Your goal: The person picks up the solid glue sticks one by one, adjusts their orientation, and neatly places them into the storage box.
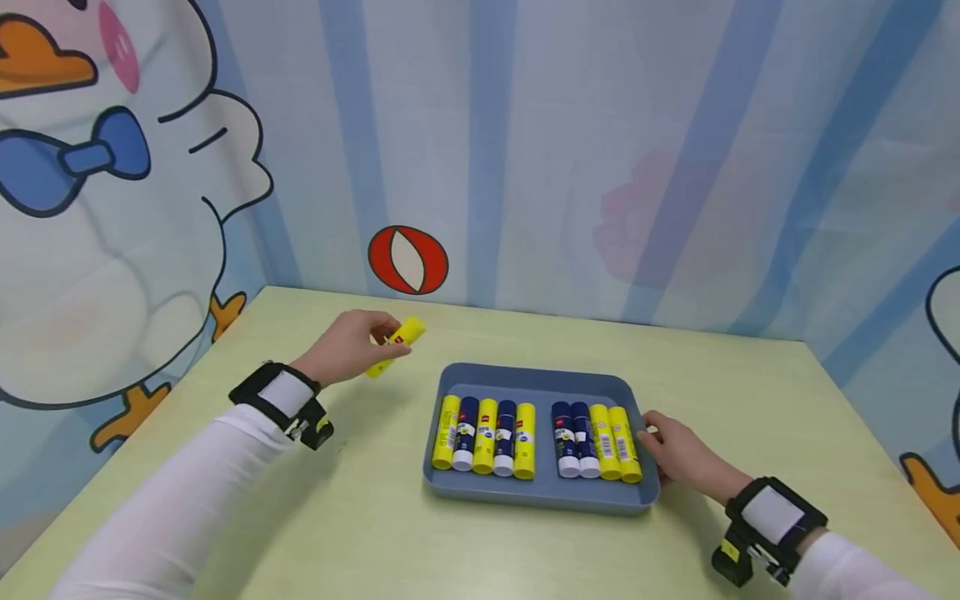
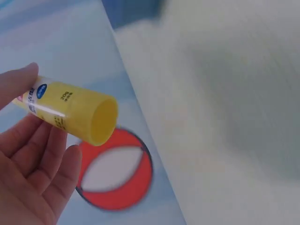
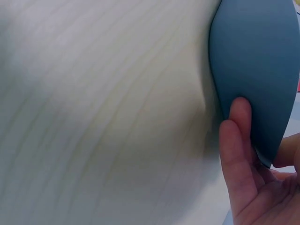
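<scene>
My left hand (image 1: 355,343) pinches a yellow glue stick (image 1: 407,331) above the table, left of and behind the tray. In the left wrist view the glue stick (image 2: 75,108) is tilted between thumb and fingers, one round end toward the camera. A blue-grey tray (image 1: 536,493) holds two side-by-side groups of glue sticks. Its left group mixes three yellow sticks (image 1: 486,435) with two navy ones (image 1: 466,433); the right group has two navy (image 1: 566,440) and two yellow (image 1: 624,444). My right hand (image 1: 686,454) grips the tray's right edge, fingers against the outer wall (image 3: 258,61).
The pale yellow-green table (image 1: 360,533) extends around the tray. Behind it hangs a printed backdrop (image 1: 562,150) with blue stripes, a cartoon duck (image 1: 112,275) and a red-and-white ball (image 1: 407,260). A camera band (image 1: 285,400) is strapped to each wrist.
</scene>
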`<control>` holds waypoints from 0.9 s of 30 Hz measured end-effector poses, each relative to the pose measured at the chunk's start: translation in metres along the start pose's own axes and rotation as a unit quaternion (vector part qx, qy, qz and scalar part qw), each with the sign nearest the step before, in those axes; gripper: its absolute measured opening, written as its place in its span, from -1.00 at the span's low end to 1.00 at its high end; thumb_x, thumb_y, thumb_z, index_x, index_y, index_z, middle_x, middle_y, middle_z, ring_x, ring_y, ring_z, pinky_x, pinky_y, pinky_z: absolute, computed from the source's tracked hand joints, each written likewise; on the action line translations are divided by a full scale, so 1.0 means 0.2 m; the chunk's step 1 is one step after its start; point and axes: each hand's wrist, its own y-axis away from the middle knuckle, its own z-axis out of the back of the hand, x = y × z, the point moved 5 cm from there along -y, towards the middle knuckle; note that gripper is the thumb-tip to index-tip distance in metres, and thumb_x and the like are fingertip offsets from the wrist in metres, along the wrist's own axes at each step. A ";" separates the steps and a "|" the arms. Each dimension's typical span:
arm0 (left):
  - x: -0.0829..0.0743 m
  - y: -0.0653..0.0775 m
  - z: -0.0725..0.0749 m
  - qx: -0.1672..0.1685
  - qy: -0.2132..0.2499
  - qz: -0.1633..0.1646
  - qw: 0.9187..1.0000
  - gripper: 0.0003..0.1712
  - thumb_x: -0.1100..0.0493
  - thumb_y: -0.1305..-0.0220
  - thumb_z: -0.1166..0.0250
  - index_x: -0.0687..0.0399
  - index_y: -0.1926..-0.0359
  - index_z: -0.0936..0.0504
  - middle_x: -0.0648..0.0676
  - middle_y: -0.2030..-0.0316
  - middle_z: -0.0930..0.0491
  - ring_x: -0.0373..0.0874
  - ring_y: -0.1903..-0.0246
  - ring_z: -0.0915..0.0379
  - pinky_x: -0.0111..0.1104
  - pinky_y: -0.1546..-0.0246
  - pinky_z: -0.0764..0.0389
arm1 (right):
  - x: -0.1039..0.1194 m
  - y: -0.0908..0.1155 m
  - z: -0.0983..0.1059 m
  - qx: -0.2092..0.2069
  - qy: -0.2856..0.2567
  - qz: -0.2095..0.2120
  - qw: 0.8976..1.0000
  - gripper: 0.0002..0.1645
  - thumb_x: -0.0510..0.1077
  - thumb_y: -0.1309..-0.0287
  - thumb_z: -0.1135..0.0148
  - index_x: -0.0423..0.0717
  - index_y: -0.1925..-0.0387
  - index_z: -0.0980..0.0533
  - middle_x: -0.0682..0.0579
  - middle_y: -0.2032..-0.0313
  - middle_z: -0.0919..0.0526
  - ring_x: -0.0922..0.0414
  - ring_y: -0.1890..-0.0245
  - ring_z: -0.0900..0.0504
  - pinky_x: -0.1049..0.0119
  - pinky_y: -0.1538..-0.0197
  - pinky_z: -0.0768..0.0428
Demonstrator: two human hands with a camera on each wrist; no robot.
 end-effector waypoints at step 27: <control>-0.61 -0.07 -0.60 0.186 0.244 0.032 0.951 -0.43 0.19 -0.32 -0.29 0.14 -0.29 -0.33 0.13 0.41 -0.65 0.03 0.40 -0.63 -0.23 0.46 -0.67 | 0.03 -0.02 -0.04 0.011 -0.019 0.011 1.000 -0.75 -0.30 -0.44 0.10 -0.46 0.01 -0.28 -0.09 0.45 -0.51 0.09 0.61 -0.52 0.21 0.50 -0.60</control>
